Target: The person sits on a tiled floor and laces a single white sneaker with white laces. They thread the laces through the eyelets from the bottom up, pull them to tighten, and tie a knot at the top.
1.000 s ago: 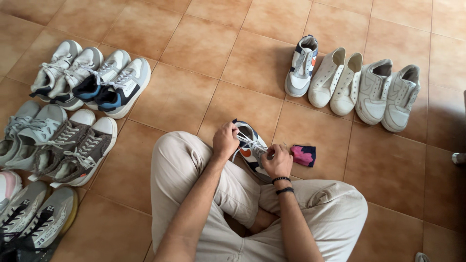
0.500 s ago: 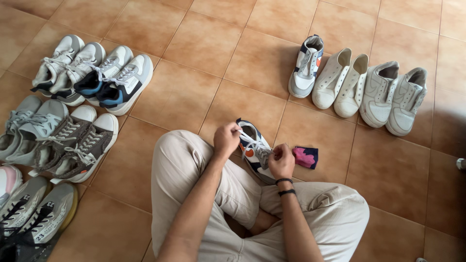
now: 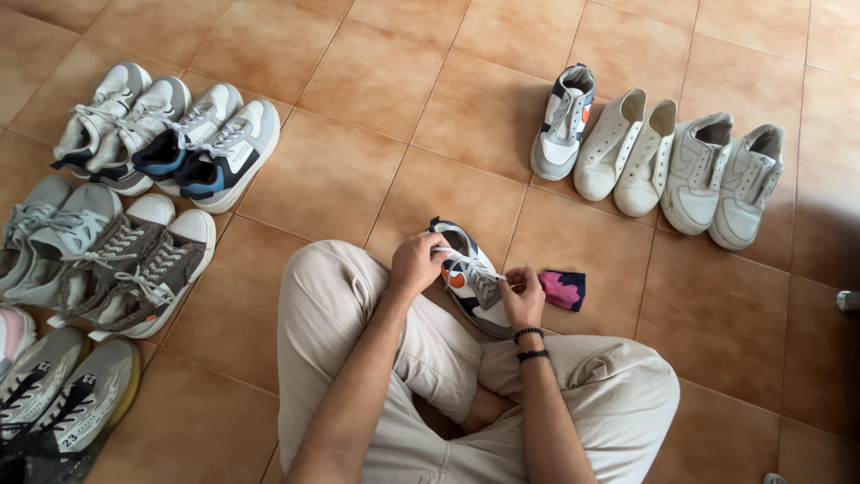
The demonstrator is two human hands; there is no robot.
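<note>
I sit cross-legged on a tiled floor. A white, navy and orange sneaker (image 3: 472, 285) lies in front of my legs. My left hand (image 3: 416, 263) pinches one white lace end at the shoe's left side. My right hand (image 3: 524, 294) grips the other lace end at the shoe's right, with the lace (image 3: 466, 261) stretched between the two hands. Two dark bands circle my right wrist.
A small pink and navy cloth (image 3: 562, 289) lies just right of my right hand. A row of white sneakers (image 3: 658, 159) stands at the upper right. Several grey, white and blue sneakers (image 3: 125, 206) crowd the left side.
My hands have drawn slightly apart, pulling the lace tauter across the shoe. The view has shifted a little.
</note>
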